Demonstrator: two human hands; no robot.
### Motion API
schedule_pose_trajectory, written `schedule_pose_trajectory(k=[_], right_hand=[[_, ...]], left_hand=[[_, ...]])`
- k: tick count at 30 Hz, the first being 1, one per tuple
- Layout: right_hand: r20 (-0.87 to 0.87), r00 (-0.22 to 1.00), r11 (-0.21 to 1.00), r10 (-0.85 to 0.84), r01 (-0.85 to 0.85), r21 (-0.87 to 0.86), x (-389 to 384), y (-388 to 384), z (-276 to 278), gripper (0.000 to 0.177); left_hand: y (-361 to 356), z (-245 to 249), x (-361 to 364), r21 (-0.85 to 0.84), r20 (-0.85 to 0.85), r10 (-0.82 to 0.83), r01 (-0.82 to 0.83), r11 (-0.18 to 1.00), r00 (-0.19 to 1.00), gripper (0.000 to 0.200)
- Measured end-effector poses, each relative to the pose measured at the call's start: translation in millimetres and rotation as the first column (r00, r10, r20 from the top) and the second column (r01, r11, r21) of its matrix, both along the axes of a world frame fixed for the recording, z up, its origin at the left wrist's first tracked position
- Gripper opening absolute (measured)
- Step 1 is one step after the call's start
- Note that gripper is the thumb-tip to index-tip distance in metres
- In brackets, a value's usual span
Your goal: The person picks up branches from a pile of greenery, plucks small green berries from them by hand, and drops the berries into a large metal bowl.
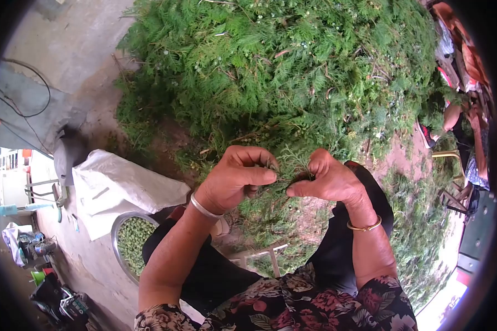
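Between my hands is a small green conifer sprig [294, 161] with flat, feathery leaves. My left hand [238, 175], with a silver bangle at the wrist, pinches the sprig's left side between thumb and fingers. On the other side my right hand [328, 179], wearing a gold-coloured bangle, has its thumb and curled fingers closed on the same sprig. Both hands are above my spread knees, in front of a large heap of cut conifer branches [281, 71]. Left of my left forearm stands a metal basin [116, 238] holding many small green cones.
A white sack [130, 185] lies beside the basin. Black cables [25, 113] run over the floor at upper left. Another person sits at the right edge, a forearm [476, 138] showing. Loose sprigs [417, 220] cover the ground to my right.
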State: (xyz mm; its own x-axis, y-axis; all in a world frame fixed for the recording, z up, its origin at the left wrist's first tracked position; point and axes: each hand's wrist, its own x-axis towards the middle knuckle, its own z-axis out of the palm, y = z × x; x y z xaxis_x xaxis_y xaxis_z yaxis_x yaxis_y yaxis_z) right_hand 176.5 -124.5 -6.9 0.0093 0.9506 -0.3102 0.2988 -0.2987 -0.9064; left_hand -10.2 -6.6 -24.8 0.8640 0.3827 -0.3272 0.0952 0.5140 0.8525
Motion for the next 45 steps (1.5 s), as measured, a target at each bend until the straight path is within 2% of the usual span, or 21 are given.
schedule_pose_trajectory(k=[4, 8, 10, 12, 14, 16, 18, 20, 22, 23, 26, 27, 28, 30, 34, 36, 39, 40, 41, 42, 45], right_hand=[[-0.145, 0.987, 0.995, -0.067, 0.077, 0.068, -1, -1, -15, 0.061], [-0.031, 0.998, 0.996, -0.046, 0.048, 0.069, 2, -2, 1, 0.058], [-0.17, 0.942, 0.95, -0.289, 0.304, 0.075, 8, -10, -19, 0.046], [-0.204, 0.947, 0.954, -0.25, 0.276, 0.116, 11, -8, -2, 0.029], [-0.503, 0.756, 0.852, -0.418, 0.519, 0.071, 9, -5, -8, 0.019], [-0.534, 0.688, 0.787, -0.492, 0.614, 0.066, 11, -2, -9, 0.021], [-0.786, 0.463, 0.797, -0.411, 0.601, -0.063, 20, -3, -12, 0.026], [-0.81, 0.45, 0.81, -0.375, 0.584, -0.05, 22, -5, -14, 0.029], [-0.831, 0.275, 0.691, -0.484, 0.703, -0.169, 19, -5, -7, 0.032], [-0.793, 0.408, 0.755, -0.452, 0.649, -0.096, 26, -7, -13, 0.035], [-0.869, 0.286, 0.747, -0.404, 0.651, -0.133, 30, -11, -8, 0.039], [-0.871, 0.268, 0.731, -0.411, 0.668, -0.14, 30, -11, -7, 0.039], [-0.871, 0.267, 0.731, -0.412, 0.668, -0.141, 32, -11, -7, 0.039], [-0.893, 0.26, 0.763, -0.367, 0.633, -0.13, 33, -12, -8, 0.04], [-0.883, 0.3, 0.77, -0.362, 0.63, -0.103, 30, -11, -3, 0.039], [-0.892, 0.287, 0.776, -0.351, 0.621, -0.106, 31, -11, -6, 0.039], [-0.872, 0.392, 0.82, -0.294, 0.573, -0.019, 33, -12, -8, 0.036], [-0.872, 0.389, 0.817, -0.296, 0.576, -0.021, 32, -13, -9, 0.036], [-0.87, 0.379, 0.814, -0.317, 0.579, -0.044, 30, -12, -9, 0.036], [-0.866, 0.371, 0.812, -0.336, 0.58, -0.067, 28, -11, -9, 0.036], [-0.889, 0.285, 0.791, -0.36, 0.598, -0.129, 20, -10, -5, 0.037]], left_hand=[[3, 22, 2, 0.168, -0.129, 0.113, -0.091, 0.982, 0.985, 0.017], [16, 13, -8, 0.31, -0.021, 0.262, -0.243, 0.919, 0.965, 0.008], [62, 1, -32, -0.2, 0.004, 0.483, -0.473, 0.858, 0.875, 0.008], [83, 4, -52, -0.474, 0.117, 0.467, -0.364, 0.802, 0.877, 0.012], [82, 14, -58, -0.49, 0.134, 0.442, -0.329, 0.807, 0.887, 0.017], [76, 19, -63, -0.293, 0.069, 0.503, -0.465, 0.836, 0.861, 0.019], [82, 19, -86, -0.196, 0.058, 0.485, -0.466, 0.863, 0.873, 0.017], [81, 27, -111, 0.139, -0.046, 0.683, -0.673, 0.727, 0.729, 0.013], [72, 32, -148, 0.313, -0.16, 0.789, -0.728, 0.61, 0.593, 0.009], [68, 28, -178, 0.555, -0.208, 0.764, -0.57, 0.606, 0.611, 0.01], [51, -12, -292, 0.893, -0.438, 0.746, 0.146, 0.426, 0.502, 0.009], [58, -51, -366, 0.771, -0.567, 0.629, 0.611, 0.18, 0.531, 0.008], [57, -80, -424, 0.454, -0.703, 0.538, 0.876, -0.164, 0.465, 0.011], [9, -79, -435, 0.769, -0.556, 0.771, 0.543, 0.336, 0.311, 0.024], [3, -79, -461, 0.806, -0.391, 0.909, 0.531, 0.262, 0.144, 0.036], [16, -43, -410, 0.822, -0.432, 0.898, 0.448, 0.351, 0.089, 0.031], [48, -33, -395, 0.78, -0.418, 0.865, 0.598, 0.185, 0.278, 0.024], [56, -12, -363, 0.778, -0.592, 0.782, 0.395, 0.489, 0.196, 0.022], [49, 6, -312, 0.86, -0.498, 0.814, 0.05, 0.507, 0.3, 0.025], [37, 32, -252, 0.835, -0.451, 0.779, -0.103, 0.54, 0.435, 0.031], [25, 41, -141, 0.653, -0.381, 0.586, -0.241, 0.718, 0.715, 0.029]])
